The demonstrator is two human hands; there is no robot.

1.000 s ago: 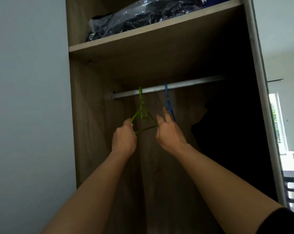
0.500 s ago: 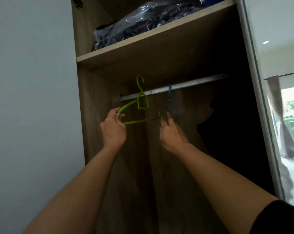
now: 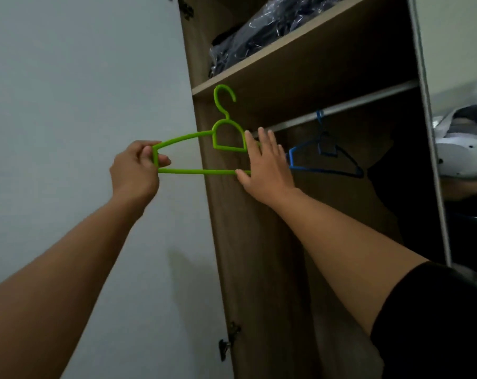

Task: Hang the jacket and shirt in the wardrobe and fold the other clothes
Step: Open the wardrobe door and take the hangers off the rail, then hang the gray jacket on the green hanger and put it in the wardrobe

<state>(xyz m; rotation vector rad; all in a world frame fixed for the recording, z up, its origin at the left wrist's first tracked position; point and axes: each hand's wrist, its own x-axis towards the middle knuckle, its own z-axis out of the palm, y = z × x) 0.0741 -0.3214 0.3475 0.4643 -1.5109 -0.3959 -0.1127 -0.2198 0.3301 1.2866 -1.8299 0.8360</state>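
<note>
Both arms extended up and forward toward the open wardrobe [image 3: 259, 269]. Left hand [image 3: 134, 170] raised in front of the grey wall [image 3: 81, 105], fingers [image 3: 162, 160] curled and clamped together with the thumb on the left corner of a green hanger [image 3: 201, 170]. The green hanger is off the rail, held level in the air with its hook upright, in front of the wardrobe's left side panel, hook tip near the edge of the upper shelf [image 3: 300, 47]. Right hand [image 3: 264, 168] at the hanger's right end: back of hand to the camera, fingers straight and spread apart, pointing up; thumb touching the lower bar. The hanger's right corner is hidden behind this hand, so cannot tell whether anything beyond the thumb contacts it. Right upper arm in a black sleeve [image 3: 437, 324], near right. A blue hanger [image 3: 324, 157] hangs on the metal rail [image 3: 355, 103], just right of the right hand, apart from it. A dark bundle in clear plastic [image 3: 259, 31] lies on the upper shelf. Dark clothing [image 3: 409, 201] hangs at the far right of the compartment; which garment cannot be told. No jacket or shirt identifiable in hand.
</note>
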